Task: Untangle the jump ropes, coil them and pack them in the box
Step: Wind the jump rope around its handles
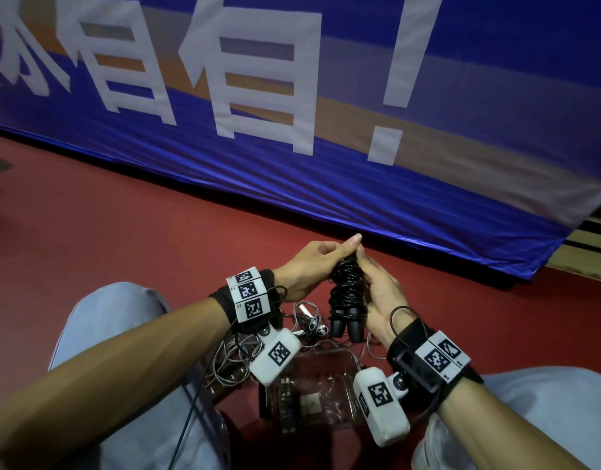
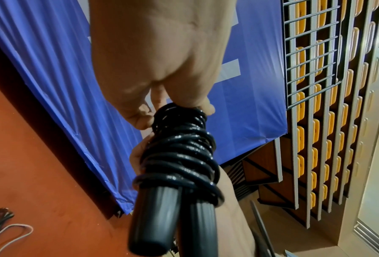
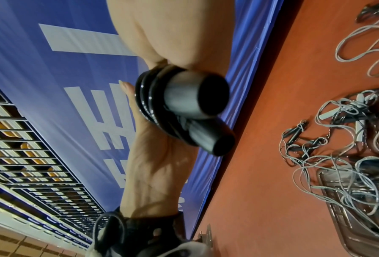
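Note:
A black jump rope point(image 1: 346, 293) is coiled tightly round its two black handles point(image 1: 348, 329), held upright above the floor. My left hand point(image 1: 309, 266) grips the top of the bundle, thumb pressed at its tip. My right hand point(image 1: 380, 293) holds its right side, fingers wrapped behind. The left wrist view shows the black jump rope point(image 2: 179, 156) under my left hand point(image 2: 162, 60). In the right wrist view the handle ends point(image 3: 206, 97) point at the camera. A clear plastic box point(image 1: 339, 374) lies below, draped with tangled grey ropes point(image 1: 238, 354).
A blue banner point(image 1: 326, 147) hangs along the red floor point(image 1: 122, 215) just beyond my hands. My knees in light trousers point(image 1: 122, 334) flank the box. More grey ropes point(image 3: 338, 156) spread over the box point(image 3: 329, 184). Folded seating with yellow seats point(image 2: 316, 121) stands behind the banner.

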`<state>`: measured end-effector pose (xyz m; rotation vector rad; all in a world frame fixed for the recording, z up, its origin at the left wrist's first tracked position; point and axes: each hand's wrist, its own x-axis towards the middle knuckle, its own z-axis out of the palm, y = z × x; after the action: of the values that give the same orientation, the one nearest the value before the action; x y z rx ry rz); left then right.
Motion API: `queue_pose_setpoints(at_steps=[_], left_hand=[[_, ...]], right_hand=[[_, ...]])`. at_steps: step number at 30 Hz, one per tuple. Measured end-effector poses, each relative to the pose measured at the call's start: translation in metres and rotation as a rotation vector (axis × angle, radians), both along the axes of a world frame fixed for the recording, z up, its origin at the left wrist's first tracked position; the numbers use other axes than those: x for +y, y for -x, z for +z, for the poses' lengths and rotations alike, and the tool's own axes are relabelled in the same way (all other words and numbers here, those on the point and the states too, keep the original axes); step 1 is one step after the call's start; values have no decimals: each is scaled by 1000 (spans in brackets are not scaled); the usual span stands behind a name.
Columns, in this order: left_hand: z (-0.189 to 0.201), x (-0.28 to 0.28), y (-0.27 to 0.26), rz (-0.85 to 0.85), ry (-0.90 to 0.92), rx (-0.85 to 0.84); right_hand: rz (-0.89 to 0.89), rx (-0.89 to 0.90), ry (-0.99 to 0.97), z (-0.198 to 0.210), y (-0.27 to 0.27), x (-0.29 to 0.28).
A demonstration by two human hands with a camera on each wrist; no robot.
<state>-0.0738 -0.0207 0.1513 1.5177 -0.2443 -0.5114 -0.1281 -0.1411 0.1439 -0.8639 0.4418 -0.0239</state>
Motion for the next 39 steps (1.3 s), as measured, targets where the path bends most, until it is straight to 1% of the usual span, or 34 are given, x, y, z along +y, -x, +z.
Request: queue_pose_setpoints(at_steps=[4,9,13,16,19,22,25,28,31,33,35,39], left_hand=[[-3,-3,3,44,11,13],[-10,-6,5,166,81,37],[-10,-8,3,159,96,105],[-9,-9,5,123,132,198],[-12,-11,5,125,156,234],[-13,-11,4,151,154,248],[-13,-8,3,186,75,191],[-17,-7,2,224,-48,61],[-17,-8,0,266,-61,-30],[-14,-5,-5,314,-66,-55],[-12,-1,-10,317,-67,-67],[-10,1,-9,301,-79,-89]], right_hand=[[2,4,17,-2,1,1],[-28,-4,10,6,6,6],[-54,1,17,5,5,7],[-87,61,105,-1,3,7],[-68,58,160,-5,1,3],[-6,49,223,-7,-2,-1],[75,43,293,-10,-3,-1],[109,34,339,-8,-1,-2],[175,-4,322,1,1,-5],[270,-23,314,8,2,-8],[362,-50,261,14,3,-8],[388,-22,259,15,1,-4]])
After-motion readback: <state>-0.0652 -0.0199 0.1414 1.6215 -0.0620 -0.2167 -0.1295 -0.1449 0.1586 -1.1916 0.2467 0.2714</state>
